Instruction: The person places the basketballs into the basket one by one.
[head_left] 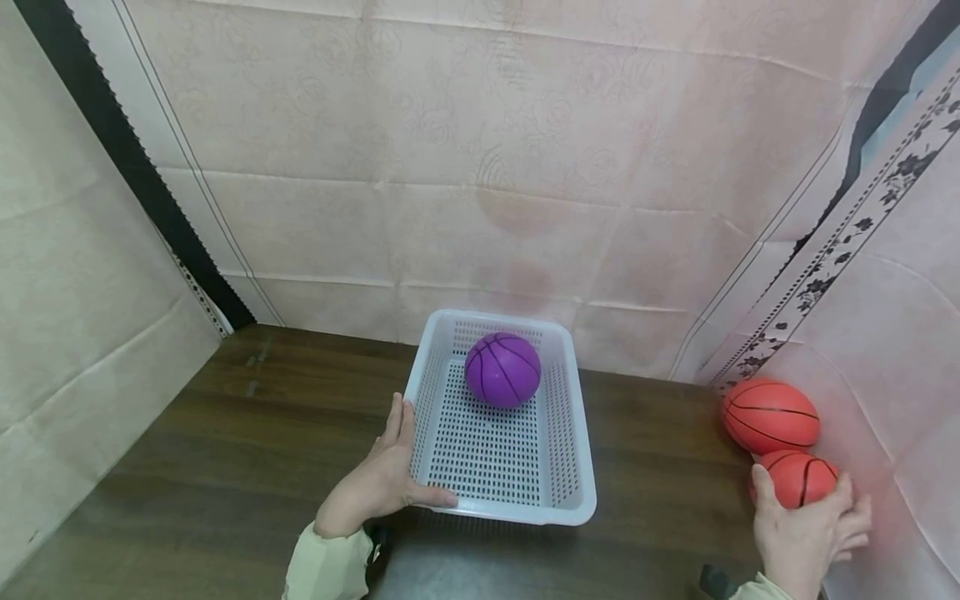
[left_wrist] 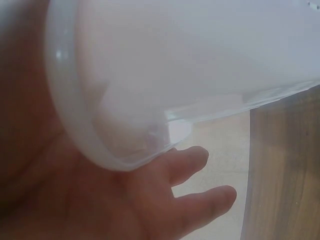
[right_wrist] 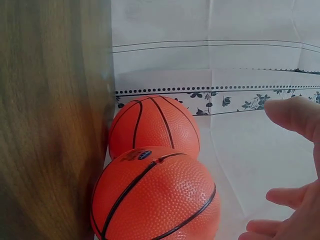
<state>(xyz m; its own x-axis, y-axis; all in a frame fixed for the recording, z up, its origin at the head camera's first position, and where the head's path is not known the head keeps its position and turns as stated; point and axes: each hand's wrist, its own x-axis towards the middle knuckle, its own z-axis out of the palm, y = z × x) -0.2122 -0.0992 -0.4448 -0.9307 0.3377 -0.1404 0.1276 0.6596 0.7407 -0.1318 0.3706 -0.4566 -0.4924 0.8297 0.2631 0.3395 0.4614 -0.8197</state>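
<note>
White plastic forms the basket (head_left: 525, 512), with one purple ball (head_left: 502, 370) toward its far end. The left hand (head_left: 382, 479) spreads its fingers along the near-left corner, likely to steady it. The right hand (head_left: 810, 527), fingers parted and empty, is beside two orange balls (head_left: 771, 415) on the desk (head_left: 645, 467), probably kept from rolling by the cloth (head_left: 885, 333).

purple ball (head_left: 502, 370) in basket (head_left: 480, 458), orange balls (head_left: 772, 415)

Brown table (head_left: 225, 483) bearing white basket (head_left: 525, 512), two orange balls (head_left: 771, 415).
</note>
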